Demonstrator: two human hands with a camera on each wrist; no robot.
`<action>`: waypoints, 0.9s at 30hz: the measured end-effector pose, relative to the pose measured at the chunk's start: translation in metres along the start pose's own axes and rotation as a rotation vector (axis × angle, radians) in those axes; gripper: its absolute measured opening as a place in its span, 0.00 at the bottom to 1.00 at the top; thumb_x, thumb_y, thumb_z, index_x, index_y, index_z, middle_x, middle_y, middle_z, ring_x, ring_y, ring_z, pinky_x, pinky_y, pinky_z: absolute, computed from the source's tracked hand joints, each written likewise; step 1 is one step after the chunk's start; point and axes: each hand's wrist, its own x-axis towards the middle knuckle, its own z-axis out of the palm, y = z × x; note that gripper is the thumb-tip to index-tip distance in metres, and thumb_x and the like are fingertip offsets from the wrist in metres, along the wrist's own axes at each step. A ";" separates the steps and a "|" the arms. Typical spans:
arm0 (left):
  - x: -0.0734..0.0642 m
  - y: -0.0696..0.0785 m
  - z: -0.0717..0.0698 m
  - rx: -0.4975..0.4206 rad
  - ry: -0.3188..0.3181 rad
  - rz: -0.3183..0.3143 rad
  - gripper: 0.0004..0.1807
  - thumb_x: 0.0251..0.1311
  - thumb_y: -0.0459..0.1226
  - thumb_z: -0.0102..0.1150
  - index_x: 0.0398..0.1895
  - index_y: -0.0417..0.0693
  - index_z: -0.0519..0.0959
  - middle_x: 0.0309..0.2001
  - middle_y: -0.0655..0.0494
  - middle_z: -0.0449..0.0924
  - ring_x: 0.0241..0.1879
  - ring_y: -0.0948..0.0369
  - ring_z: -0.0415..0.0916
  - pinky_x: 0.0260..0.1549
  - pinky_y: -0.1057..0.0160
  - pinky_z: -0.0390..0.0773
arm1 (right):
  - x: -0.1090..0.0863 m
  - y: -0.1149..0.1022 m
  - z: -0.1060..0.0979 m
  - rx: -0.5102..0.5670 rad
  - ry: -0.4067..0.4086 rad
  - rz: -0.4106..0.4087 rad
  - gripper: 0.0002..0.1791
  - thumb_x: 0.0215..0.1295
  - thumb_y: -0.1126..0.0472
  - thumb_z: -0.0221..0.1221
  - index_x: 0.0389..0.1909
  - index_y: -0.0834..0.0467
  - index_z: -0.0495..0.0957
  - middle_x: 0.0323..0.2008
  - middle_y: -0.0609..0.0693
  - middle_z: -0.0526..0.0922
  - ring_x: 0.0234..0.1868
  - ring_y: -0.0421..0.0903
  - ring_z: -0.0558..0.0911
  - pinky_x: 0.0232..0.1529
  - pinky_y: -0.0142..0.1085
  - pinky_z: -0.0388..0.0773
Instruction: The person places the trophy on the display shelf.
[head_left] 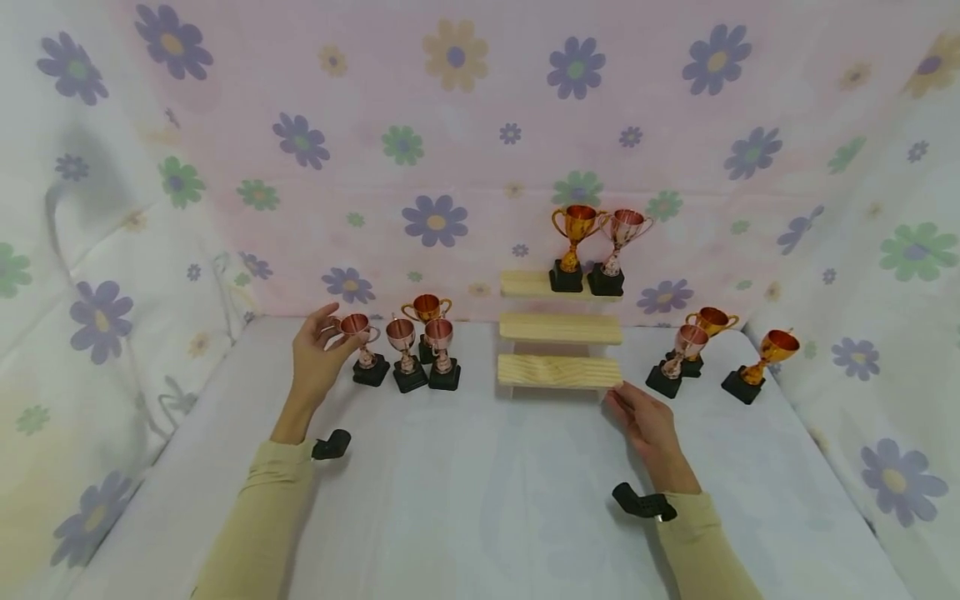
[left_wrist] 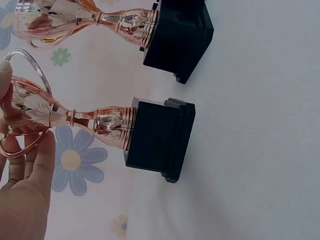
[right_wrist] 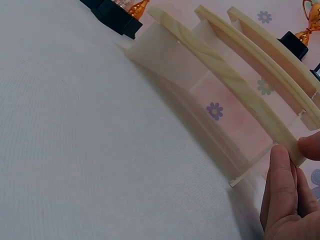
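Observation:
My left hand (head_left: 321,352) holds a rose-gold trophy cup (head_left: 365,350) by its bowl and handle, at the left end of a small group. In the left wrist view, the thumb and fingers lie on both sides of that trophy's bowl (left_wrist: 35,107), above its black base (left_wrist: 157,137). My right hand (head_left: 651,425) pinches the right end of the lowest step of a three-tier wooden stand (head_left: 558,371). The right wrist view shows thumb and fingers gripping the step's corner (right_wrist: 295,150). On the top step stand a gold trophy (head_left: 573,246) and a rose-gold trophy (head_left: 617,250).
Beside the held cup stand two rose-gold trophies (head_left: 405,354) with a gold trophy (head_left: 426,312) behind them. Right of the stand are a rose-gold trophy (head_left: 678,358) and two gold ones (head_left: 759,367). Flowered cloth (head_left: 465,150) hangs behind the white table (head_left: 465,500).

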 end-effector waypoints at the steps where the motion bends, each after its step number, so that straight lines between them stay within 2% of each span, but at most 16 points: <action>1: 0.000 -0.001 0.000 -0.002 0.000 0.007 0.38 0.59 0.31 0.72 0.72 0.42 0.67 0.55 0.57 0.71 0.52 0.65 0.73 0.57 0.68 0.80 | -0.001 0.000 0.000 0.005 0.002 -0.003 0.06 0.74 0.65 0.58 0.39 0.54 0.82 0.34 0.45 0.87 0.41 0.37 0.86 0.53 0.28 0.83; 5: -0.001 -0.005 0.002 -0.024 -0.002 0.024 0.31 0.59 0.30 0.71 0.65 0.39 0.71 0.52 0.58 0.74 0.50 0.66 0.75 0.52 0.76 0.79 | 0.000 0.001 -0.002 0.017 -0.004 -0.007 0.10 0.74 0.65 0.58 0.33 0.52 0.84 0.34 0.45 0.87 0.40 0.38 0.86 0.53 0.29 0.83; 8: -0.002 -0.007 0.003 -0.086 -0.010 0.024 0.27 0.60 0.28 0.70 0.61 0.42 0.72 0.50 0.59 0.77 0.49 0.67 0.77 0.49 0.78 0.80 | 0.001 0.002 -0.002 0.017 -0.006 -0.007 0.08 0.74 0.65 0.58 0.35 0.52 0.83 0.34 0.45 0.87 0.41 0.38 0.86 0.54 0.29 0.83; 12: -0.004 -0.010 0.004 -0.124 -0.030 0.037 0.28 0.60 0.27 0.69 0.62 0.43 0.71 0.50 0.62 0.80 0.49 0.68 0.80 0.49 0.77 0.81 | 0.001 0.002 -0.001 0.003 0.002 -0.004 0.04 0.74 0.63 0.59 0.42 0.54 0.81 0.35 0.44 0.87 0.42 0.37 0.86 0.54 0.29 0.82; 16: -0.007 -0.012 0.001 -0.132 -0.030 0.051 0.30 0.61 0.25 0.67 0.65 0.35 0.68 0.49 0.65 0.81 0.47 0.70 0.81 0.47 0.78 0.81 | 0.002 0.003 0.001 -0.018 -0.002 -0.002 0.11 0.75 0.63 0.57 0.55 0.58 0.77 0.36 0.43 0.87 0.42 0.37 0.86 0.55 0.29 0.82; 20: -0.011 -0.012 0.001 -0.173 0.013 0.047 0.29 0.59 0.22 0.67 0.64 0.32 0.70 0.47 0.64 0.82 0.46 0.70 0.82 0.47 0.77 0.81 | 0.002 0.003 0.003 -0.029 -0.004 -0.013 0.20 0.76 0.64 0.56 0.65 0.62 0.72 0.36 0.43 0.86 0.43 0.37 0.85 0.55 0.29 0.82; 27: -0.018 -0.003 0.000 -0.189 0.145 0.048 0.25 0.53 0.20 0.71 0.56 0.34 0.78 0.42 0.60 0.84 0.43 0.67 0.82 0.45 0.76 0.83 | 0.001 0.000 0.000 -0.033 0.009 -0.017 0.20 0.76 0.63 0.57 0.65 0.62 0.72 0.36 0.43 0.86 0.42 0.37 0.85 0.54 0.28 0.82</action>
